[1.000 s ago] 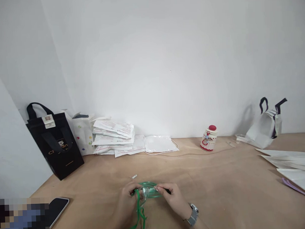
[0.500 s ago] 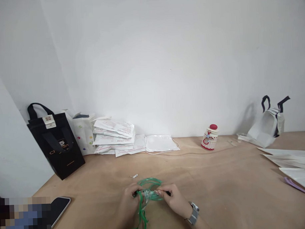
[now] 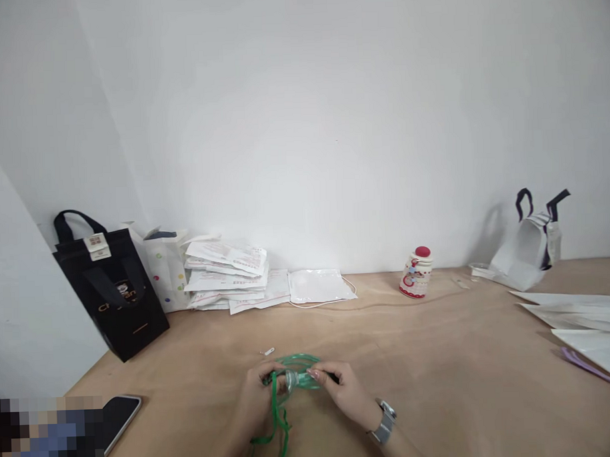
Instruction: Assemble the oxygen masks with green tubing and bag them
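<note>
Close to the table's front edge, my left hand (image 3: 259, 390) is closed around a clear plastic piece (image 3: 291, 381) that looks like part of an oxygen mask. From it a green strap (image 3: 275, 416) hangs down in loose strands. My right hand (image 3: 336, 387), with a watch (image 3: 384, 420) on its wrist, pinches the green tubing (image 3: 302, 357) right beside the clear piece. The tubing is coiled in loops that arch behind both hands. Fingers cover much of the join between tubing and clear piece.
A phone (image 3: 120, 420) lies at left, below a black bag (image 3: 138, 314). Along the wall stand a dotted white bag (image 3: 164, 273), stacked white packets (image 3: 227, 278), a flat packet (image 3: 320, 286) and a red-capped bottle (image 3: 415, 274). White sheets (image 3: 583, 312) lie right. A small white item (image 3: 269, 351) lies beyond my hands.
Both hands stay at the clear piece and tubing, shifting only slightly. The green strap's hanging ends have swung a little. The whole view has moved slightly.
</note>
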The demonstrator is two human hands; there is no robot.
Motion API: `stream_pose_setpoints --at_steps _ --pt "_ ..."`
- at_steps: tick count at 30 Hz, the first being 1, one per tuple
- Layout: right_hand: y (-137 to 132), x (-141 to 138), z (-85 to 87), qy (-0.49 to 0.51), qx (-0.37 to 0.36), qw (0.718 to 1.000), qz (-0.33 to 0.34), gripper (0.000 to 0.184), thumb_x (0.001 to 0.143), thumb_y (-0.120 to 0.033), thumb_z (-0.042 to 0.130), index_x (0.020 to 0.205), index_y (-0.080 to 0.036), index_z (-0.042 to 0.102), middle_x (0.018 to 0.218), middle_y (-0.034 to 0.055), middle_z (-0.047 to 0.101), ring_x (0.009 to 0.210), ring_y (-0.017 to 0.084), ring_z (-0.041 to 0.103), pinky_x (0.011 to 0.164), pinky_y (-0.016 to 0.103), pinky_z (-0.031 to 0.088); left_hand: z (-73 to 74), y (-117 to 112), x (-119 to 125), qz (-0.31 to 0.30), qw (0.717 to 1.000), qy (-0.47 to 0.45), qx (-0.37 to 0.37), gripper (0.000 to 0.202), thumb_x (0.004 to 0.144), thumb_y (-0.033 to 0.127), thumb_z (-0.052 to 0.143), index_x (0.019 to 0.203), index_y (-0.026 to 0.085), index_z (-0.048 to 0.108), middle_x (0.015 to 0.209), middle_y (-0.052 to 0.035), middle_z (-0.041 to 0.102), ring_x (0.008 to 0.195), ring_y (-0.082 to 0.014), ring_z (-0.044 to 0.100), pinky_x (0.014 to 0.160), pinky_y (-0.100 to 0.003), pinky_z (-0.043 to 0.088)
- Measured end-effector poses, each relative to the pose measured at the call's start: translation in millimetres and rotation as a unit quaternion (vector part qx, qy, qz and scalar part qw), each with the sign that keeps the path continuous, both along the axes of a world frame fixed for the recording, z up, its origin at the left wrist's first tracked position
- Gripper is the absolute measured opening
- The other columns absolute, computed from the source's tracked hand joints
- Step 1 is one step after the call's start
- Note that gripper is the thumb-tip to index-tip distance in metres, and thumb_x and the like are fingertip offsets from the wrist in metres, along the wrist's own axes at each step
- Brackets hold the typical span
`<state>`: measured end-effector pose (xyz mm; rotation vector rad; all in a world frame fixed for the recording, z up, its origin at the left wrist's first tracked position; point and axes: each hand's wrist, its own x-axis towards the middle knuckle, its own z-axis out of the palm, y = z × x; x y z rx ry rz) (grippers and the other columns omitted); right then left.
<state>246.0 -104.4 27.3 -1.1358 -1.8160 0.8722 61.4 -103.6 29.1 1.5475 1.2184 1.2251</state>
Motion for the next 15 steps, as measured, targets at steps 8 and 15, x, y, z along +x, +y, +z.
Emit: stream_pose_setpoints --at_steps 8,15 --pt "4.1 3.9 -3.8 0.031 -0.007 0.999 -0.023 0.038 0.077 -0.049 0.046 0.075 -0.017 0.068 0.075 0.0048 0.068 0.073 0.021 0.057 0.066 0.029 0.044 -10.6 9.2 -5.7 -0.017 0.991 -0.126 -0.047 0.031 0.057 0.024 0.07 0.087 0.017 0.068 0.082 -0.0071 0.07 0.078 -0.0229 0.062 0.069 -0.031 0.048" --pt "3.9 4.3 -2.4 0.045 -0.015 0.998 -0.032 0.036 0.077 -0.047 0.048 0.076 -0.017 0.068 0.078 0.0049 0.068 0.075 0.022 0.058 0.066 0.029 0.045 -12.3 14.4 -8.7 -0.001 0.988 -0.15 -0.034 0.018 0.058 0.028 0.069 0.072 0.015 0.069 0.075 -0.0062 0.071 0.073 -0.0217 0.063 0.068 -0.03 0.05"
